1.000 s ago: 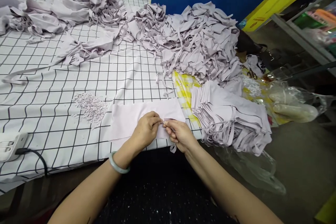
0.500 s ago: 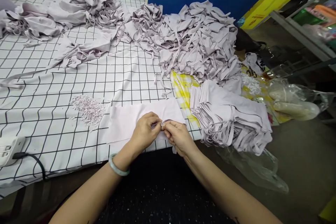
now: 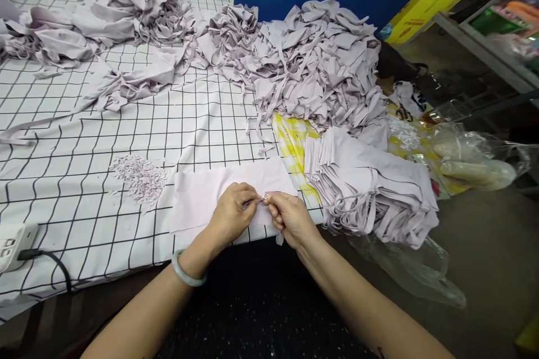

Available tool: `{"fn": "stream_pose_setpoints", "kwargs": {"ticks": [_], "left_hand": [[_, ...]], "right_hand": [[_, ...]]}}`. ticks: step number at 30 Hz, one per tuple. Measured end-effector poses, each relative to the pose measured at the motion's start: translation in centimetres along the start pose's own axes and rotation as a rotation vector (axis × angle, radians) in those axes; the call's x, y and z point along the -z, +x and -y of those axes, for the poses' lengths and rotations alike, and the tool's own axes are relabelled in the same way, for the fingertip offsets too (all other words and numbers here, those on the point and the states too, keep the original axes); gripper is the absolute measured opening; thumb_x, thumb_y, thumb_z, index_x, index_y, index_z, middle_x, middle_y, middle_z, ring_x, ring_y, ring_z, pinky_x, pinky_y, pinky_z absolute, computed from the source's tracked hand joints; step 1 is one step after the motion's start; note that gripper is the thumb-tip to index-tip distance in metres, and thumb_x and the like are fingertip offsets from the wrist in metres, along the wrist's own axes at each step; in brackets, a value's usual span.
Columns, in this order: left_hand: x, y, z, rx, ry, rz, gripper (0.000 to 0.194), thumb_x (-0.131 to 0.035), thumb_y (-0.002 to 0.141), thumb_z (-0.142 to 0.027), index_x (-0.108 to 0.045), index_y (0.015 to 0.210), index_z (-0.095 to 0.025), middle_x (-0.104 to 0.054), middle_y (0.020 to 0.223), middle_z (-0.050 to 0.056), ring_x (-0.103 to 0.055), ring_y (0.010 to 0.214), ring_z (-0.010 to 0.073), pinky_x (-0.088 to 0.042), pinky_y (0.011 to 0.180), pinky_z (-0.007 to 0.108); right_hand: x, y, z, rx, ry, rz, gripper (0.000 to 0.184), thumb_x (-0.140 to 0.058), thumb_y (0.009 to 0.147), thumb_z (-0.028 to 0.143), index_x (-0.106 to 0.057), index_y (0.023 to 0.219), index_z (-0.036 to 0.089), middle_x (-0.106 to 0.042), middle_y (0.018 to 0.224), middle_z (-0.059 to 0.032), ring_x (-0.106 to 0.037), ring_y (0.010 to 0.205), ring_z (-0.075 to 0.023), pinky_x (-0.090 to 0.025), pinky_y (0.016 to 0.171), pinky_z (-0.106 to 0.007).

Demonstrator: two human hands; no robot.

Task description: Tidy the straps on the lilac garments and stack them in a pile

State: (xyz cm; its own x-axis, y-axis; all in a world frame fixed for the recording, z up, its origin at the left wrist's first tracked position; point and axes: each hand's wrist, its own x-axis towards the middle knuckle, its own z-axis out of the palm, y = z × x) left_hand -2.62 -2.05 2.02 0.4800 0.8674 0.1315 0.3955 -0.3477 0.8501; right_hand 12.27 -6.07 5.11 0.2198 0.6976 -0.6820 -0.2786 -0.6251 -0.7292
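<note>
A pale lilac cloth piece (image 3: 197,196) lies flat on the table edge, under my hands. My left hand (image 3: 233,210), with a pale green bangle on the wrist, pinches a narrow lilac fabric strap between thumb and forefinger. Opposite it, my right hand (image 3: 290,216) is closed in a pinch on the same strap, at a tiny pale piece (image 3: 265,196) too small to name surely. A strap end (image 3: 280,239) hangs below the right hand. The fingertips of both hands are nearly together and hide most of the strap.
To the right lies a stack of folded lilac cloth pieces (image 3: 379,185) with straps. Behind it rises a large loose heap of cloth (image 3: 320,61). Small pale bits (image 3: 141,179) are piled at left, near a white power strip (image 3: 14,244). Clear plastic bags (image 3: 475,160) sit far right.
My right hand has moved slightly right, so the fingertips are a little further apart and the tiny pale piece shows more. My left hand stays nearly in place.
</note>
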Motion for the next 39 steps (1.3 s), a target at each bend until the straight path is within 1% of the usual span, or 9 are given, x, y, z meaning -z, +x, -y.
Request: {"fn": "stream_pose_setpoints", "kwargs": {"ticks": [6, 9, 12, 19, 23, 25, 29, 34, 39], "left_hand": [[1.6, 2.2, 0.0, -0.139, 0.227, 0.214, 0.027, -0.047, 0.097, -0.02, -0.072, 0.105, -0.015, -0.072, 0.117, 0.012, -0.065, 0.109, 0.0256, -0.05, 0.101, 0.046], [0.4, 2.6, 0.7, -0.168, 0.421, 0.289, 0.041, -0.049, 0.098, -0.028, -0.058, 0.136, -0.018, -0.051, 0.15, 0.011, -0.041, 0.142, 0.0337, -0.027, 0.118, 0.061], [-0.9, 2.2, 1.2, -0.138, 0.539, 0.304, 0.055, -0.051, 0.098, -0.037, -0.043, 0.149, -0.02, -0.033, 0.162, 0.01, -0.02, 0.152, 0.036, -0.011, 0.121, 0.064], [-1.4, 2.8, 1.4, -0.122, 0.562, 0.329, 0.058, -0.051, 0.097, -0.042, -0.041, 0.151, -0.022, -0.029, 0.164, 0.01, -0.018, 0.152, 0.0364, -0.009, 0.121, 0.065], [2.3, 3.1, 1.0, -0.106, 0.291, 0.391, 0.044, -0.054, 0.096, -0.038, -0.058, 0.136, -0.021, -0.045, 0.155, 0.01, -0.026, 0.151, 0.0318, -0.022, 0.121, 0.057], [5.6, 1.5, 0.5, -0.095, 0.057, 0.236, 0.034, -0.051, 0.097, -0.034, -0.066, 0.124, -0.019, -0.056, 0.145, 0.011, -0.041, 0.143, 0.0268, -0.036, 0.116, 0.048], [9.8, -5.7, -0.8, -0.049, -0.095, -0.16, 0.021, -0.053, 0.092, -0.019, -0.07, 0.103, -0.017, -0.07, 0.116, 0.01, -0.064, 0.112, 0.0199, -0.052, 0.101, 0.041], [7.5, -13.8, 0.4, -0.106, -0.029, -0.121, 0.035, -0.045, 0.081, -0.002, -0.071, 0.098, -0.018, -0.073, 0.102, 0.009, -0.07, 0.099, 0.0174, -0.059, 0.089, 0.037], [5.3, -15.7, 2.3, -0.236, 0.114, -0.153, 0.045, -0.045, 0.082, 0.003, -0.067, 0.115, -0.019, -0.072, 0.113, 0.01, -0.064, 0.117, 0.0201, -0.055, 0.102, 0.045]], "right_hand": [[4.0, -5.3, -1.5, 0.122, -0.321, 0.109, 0.037, -0.067, 0.082, 0.054, -0.068, 0.087, 0.018, -0.062, 0.061, 0.0002, -0.056, 0.061, -0.014, -0.046, 0.064, -0.027], [6.1, -7.4, -4.4, 0.168, -0.412, 0.034, 0.047, -0.068, 0.082, 0.055, -0.066, 0.112, 0.02, -0.063, 0.063, 0.0016, -0.059, 0.068, -0.0179, -0.046, 0.075, -0.032], [7.4, -8.1, -7.6, 0.224, -0.375, -0.034, 0.046, -0.066, 0.083, 0.057, -0.066, 0.111, 0.02, -0.067, 0.071, -0.0005, -0.062, 0.077, -0.0205, -0.046, 0.085, -0.034], [9.2, -6.3, -10.4, 0.38, -0.417, -0.018, 0.033, -0.067, 0.083, 0.055, -0.073, 0.083, 0.022, -0.072, 0.086, -0.0072, -0.065, 0.09, -0.0255, -0.05, 0.091, -0.04], [9.8, -6.5, -10.2, 0.705, -0.498, -0.23, 0.033, -0.067, 0.085, 0.049, -0.074, 0.104, 0.023, -0.065, 0.119, -0.0119, -0.058, 0.116, -0.0285, -0.042, 0.107, -0.046], [9.0, -6.6, -10.1, 0.724, -0.527, -0.135, 0.03, -0.064, 0.088, 0.045, -0.074, 0.107, 0.024, -0.065, 0.119, -0.0119, -0.059, 0.115, -0.0275, -0.043, 0.106, -0.045], [3.1, -5.0, -10.6, 0.383, -0.456, 0.503, 0.03, -0.069, 0.084, 0.048, -0.075, 0.105, 0.027, -0.07, 0.12, -0.0074, -0.06, 0.119, -0.026, -0.044, 0.107, -0.043], [-5.4, -3.1, -12.2, 0.118, -0.176, 0.717, 0.042, -0.077, 0.072, 0.057, -0.074, 0.094, 0.021, -0.074, 0.098, -0.0051, -0.066, 0.105, -0.0235, -0.047, 0.1, -0.038], [-3.5, -5.5, -11.9, 0.247, -0.364, 0.68, 0.04, -0.07, 0.08, 0.058, -0.075, 0.086, 0.019, -0.075, 0.096, -0.0062, -0.065, 0.101, -0.0247, -0.043, 0.101, -0.041]]}}
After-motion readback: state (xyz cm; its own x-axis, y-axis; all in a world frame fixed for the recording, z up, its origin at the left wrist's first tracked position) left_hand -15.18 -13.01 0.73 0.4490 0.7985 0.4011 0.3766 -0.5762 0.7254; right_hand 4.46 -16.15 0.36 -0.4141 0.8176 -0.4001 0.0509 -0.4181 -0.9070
